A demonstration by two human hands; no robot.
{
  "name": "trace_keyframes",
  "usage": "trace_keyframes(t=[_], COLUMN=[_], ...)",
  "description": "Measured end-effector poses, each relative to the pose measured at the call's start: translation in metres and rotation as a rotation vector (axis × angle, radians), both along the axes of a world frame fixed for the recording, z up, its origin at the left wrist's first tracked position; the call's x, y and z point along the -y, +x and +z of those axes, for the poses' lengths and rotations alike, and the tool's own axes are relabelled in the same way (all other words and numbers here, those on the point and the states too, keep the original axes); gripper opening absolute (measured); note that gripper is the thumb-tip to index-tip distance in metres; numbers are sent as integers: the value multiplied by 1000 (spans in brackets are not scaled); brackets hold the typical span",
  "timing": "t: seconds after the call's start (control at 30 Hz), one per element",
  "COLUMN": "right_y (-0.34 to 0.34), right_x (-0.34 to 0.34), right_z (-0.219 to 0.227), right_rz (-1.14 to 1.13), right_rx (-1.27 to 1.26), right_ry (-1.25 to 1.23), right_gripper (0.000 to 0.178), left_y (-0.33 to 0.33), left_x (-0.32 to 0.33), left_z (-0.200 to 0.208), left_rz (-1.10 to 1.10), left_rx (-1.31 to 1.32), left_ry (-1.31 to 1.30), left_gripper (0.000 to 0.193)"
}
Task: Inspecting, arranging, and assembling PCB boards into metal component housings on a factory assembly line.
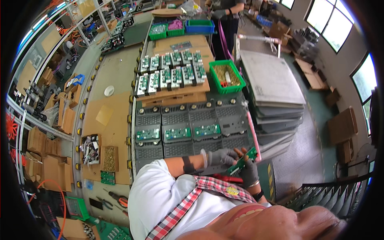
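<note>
A green circuit board is held tilted in front of my chest, over the near right edge of the table. My right hand, in a grey glove with bare fingertips, is closed round it from the right. From the other side my left hand, gloved the same way, has its fingers bent in against the board's left edge. Just beyond my hands lie dark grey plastic housings in rows. Three of them carry green circuit boards in their middles.
Behind the housings, metal heat-sink units with boards stand on cardboard. A green bin of brass-coloured parts sits right of them. Grey sheets are stacked further right. Pliers lie at lower left. A co-worker stands at the far end.
</note>
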State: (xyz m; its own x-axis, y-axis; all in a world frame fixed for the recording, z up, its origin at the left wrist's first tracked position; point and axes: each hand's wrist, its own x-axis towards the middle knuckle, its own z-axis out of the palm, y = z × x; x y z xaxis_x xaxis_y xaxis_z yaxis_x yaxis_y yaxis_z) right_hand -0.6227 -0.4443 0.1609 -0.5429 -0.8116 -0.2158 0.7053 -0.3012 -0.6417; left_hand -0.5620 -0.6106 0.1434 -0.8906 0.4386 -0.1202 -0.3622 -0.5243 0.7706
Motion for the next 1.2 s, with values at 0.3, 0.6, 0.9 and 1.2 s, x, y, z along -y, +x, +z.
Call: trace_keyframes(t=[0.3,0.6,0.9,1.2], right_y=[-28,-42,-51,-58], right_x=[-29,-79,-129,-158], right_z=[-29,-20,-11,-25], right_rz=[-154,-229,-360,-419], right_rx=[56,30,57,51], right_ry=[170,99,193,171], right_gripper=[39,33,32,33], left_y=[-34,-94,-135,-150], left_x=[51,97,67,52], left_z=[2,-20,-48,-61], left_rz=[474,645,212,83], left_rx=[-137,-409,-269,-236], left_ry=[-631,-1774,-2112,-2237], left_gripper=[26,16,19,22])
